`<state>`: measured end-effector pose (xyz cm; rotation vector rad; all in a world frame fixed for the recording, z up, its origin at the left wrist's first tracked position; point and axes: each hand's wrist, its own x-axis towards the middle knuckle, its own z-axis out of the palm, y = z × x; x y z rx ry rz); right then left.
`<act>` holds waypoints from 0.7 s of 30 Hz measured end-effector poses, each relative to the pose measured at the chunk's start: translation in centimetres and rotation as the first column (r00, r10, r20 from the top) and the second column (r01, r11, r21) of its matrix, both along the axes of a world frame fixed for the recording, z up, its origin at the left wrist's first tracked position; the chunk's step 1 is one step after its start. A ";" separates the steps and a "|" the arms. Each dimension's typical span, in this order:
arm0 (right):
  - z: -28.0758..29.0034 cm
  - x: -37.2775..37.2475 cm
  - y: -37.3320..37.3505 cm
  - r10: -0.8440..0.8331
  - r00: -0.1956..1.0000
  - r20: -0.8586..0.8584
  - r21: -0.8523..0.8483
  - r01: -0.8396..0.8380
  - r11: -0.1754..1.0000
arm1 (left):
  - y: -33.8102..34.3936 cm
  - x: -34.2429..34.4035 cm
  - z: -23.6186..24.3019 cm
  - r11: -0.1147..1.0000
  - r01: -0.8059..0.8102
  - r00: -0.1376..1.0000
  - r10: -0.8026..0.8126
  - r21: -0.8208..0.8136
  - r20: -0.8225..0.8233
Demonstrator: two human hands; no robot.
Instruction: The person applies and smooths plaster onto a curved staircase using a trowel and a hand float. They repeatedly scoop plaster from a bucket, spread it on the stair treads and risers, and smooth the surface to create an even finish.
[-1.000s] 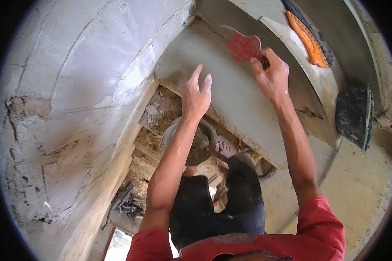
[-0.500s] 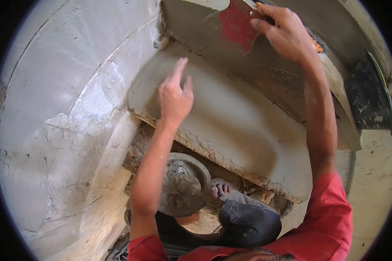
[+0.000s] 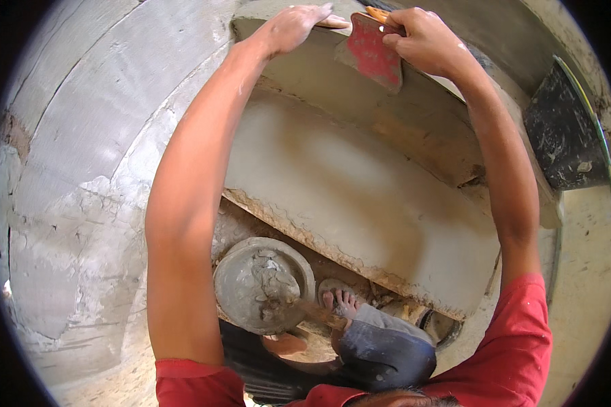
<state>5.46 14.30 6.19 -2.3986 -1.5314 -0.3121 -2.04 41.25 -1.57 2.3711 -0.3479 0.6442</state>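
Observation:
My right hand [image 3: 424, 41] grips a trowel with a worn red, mortar-smeared blade [image 3: 373, 54]; a bit of orange shows by its fingers. The blade hangs against the upright grey face [image 3: 305, 64] of a plastered step, near its top edge. My left hand [image 3: 297, 27] is stretched out at the same top edge, left of the trowel, with its fingers extended and nothing in it. Whether its fingertips touch the plaster I cannot tell. Below spreads the smooth, wet-looking lower tread [image 3: 332, 176].
A round bucket of wet mortar [image 3: 227, 298] stands low on the left, a wooden handle leaning out of it. My foot [image 3: 339, 298] is beside it. A curved plastered wall [image 3: 95, 136] rises at left. A dark, splattered panel [image 3: 570, 132] leans at right.
My left hand has moved up and away from above the tread to the top edge of the step. The trowel in my right hand has shifted slightly and turned. A wooden handle now shows at the bucket.

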 end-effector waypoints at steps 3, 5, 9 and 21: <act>-0.4 -0.1 -0.7 0.018 0.996 0.092 0.132 -0.031 0.991 | 1.3 0.1 -1.3 0.970 0.051 0.989 -0.083 0.238 0.126; 0.0 0.1 -1.4 0.006 0.982 0.190 0.174 -0.040 0.984 | 1.8 0.3 -1.1 0.877 0.041 0.954 -0.176 0.479 0.241; 2.5 0.8 -4.3 -0.138 0.989 -0.058 0.300 0.149 0.942 | 1.5 0.2 -1.3 0.874 -0.099 0.971 -0.020 0.475 0.240; -12.0 -8.4 -5.7 0.055 0.995 -0.084 0.487 -0.008 0.873 | 1.3 0.7 0.9 0.836 -0.050 0.992 -0.021 0.546 0.122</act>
